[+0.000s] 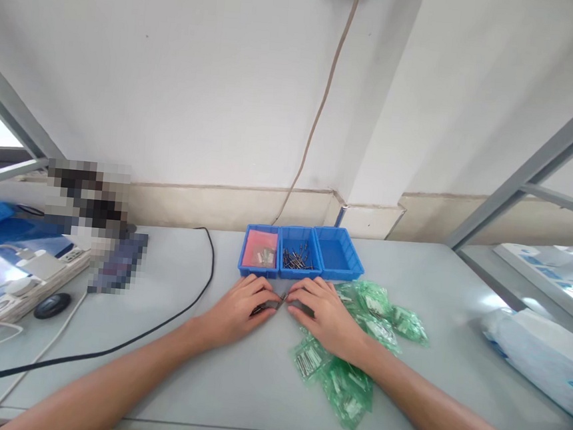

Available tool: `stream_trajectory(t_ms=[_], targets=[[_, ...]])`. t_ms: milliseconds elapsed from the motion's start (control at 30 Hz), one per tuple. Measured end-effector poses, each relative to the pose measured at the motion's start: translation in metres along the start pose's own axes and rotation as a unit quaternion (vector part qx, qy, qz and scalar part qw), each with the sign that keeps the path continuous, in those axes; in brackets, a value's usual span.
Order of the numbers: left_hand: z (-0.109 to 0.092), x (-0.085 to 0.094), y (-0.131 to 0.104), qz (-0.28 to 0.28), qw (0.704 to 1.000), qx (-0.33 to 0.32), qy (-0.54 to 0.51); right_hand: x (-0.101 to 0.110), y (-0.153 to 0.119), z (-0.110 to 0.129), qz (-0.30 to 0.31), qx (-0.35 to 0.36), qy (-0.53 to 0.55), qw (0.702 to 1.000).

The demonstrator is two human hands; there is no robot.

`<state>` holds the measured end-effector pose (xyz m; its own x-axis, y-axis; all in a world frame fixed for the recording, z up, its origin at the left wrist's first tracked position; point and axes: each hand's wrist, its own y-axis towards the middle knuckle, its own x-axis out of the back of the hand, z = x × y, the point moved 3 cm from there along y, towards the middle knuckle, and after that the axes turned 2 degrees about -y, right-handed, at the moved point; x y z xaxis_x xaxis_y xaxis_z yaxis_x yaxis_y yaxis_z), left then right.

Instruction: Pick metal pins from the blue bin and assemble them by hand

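Note:
My left hand [246, 305] is closed, its thumb and fingertips gripping small dark metal pins [261, 308]. Facing it, my right hand [322, 310] pinches toward the same spot, where a short metal pin [283, 297] shows between the fingertips of both hands. Just beyond stand three blue bins in a row. A pink sheet and a small clear bag lie in the left bin [240, 264], loose metal pins [299, 259] in the middle one, and the right bin [339, 250] shows its bare floor. Green plastic packets [346, 387] of metal parts lie around and under my right hand.
A black cable [156, 329] crosses the grey table [175, 393] on the left. Further left are a power strip [13, 298], a black mouse [52, 305] and a pixelated area. A white plastic package [540, 351] lies at the right, with metal frames at both sides.

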<state>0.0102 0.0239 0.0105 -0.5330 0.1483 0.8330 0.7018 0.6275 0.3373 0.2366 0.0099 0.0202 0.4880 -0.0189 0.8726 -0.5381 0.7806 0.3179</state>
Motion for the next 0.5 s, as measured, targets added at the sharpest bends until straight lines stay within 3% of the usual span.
stream_trajectory(t_ms=[500], targets=[[-0.0006,-0.0007,-0.0007,0.014,1.0,-0.008,-0.003,0.0027,-0.0003,0.0044,0.011,-0.035,0.005,0.999]])
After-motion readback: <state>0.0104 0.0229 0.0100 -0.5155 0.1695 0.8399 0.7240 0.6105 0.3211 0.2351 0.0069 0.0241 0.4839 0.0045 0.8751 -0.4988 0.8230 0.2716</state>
